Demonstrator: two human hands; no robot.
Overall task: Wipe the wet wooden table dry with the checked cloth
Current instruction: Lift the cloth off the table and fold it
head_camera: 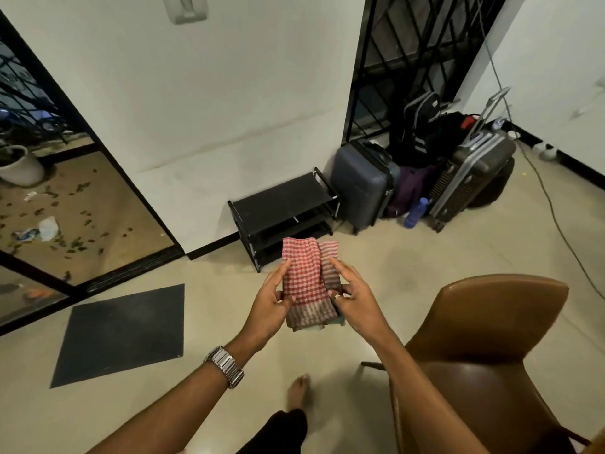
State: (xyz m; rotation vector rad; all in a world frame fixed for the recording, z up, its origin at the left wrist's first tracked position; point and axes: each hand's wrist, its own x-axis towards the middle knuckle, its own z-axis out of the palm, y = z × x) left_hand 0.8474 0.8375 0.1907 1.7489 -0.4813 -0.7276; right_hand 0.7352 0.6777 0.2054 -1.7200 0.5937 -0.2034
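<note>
The red-and-white checked cloth [306, 280] is folded into a long strip and held upright in front of me, above the floor. My left hand [273, 298], with a metal watch on its wrist, grips the cloth's left edge. My right hand [352, 296], wearing a ring, holds the right edge with fingers spread over it. No wooden table is in view.
A brown leather chair [487, 339] stands at the lower right. A black shoe rack [284, 214] and several suitcases [363, 181] line the far wall. A dark mat [121, 335] lies on the tiled floor to the left. My bare foot [298, 393] is below the hands.
</note>
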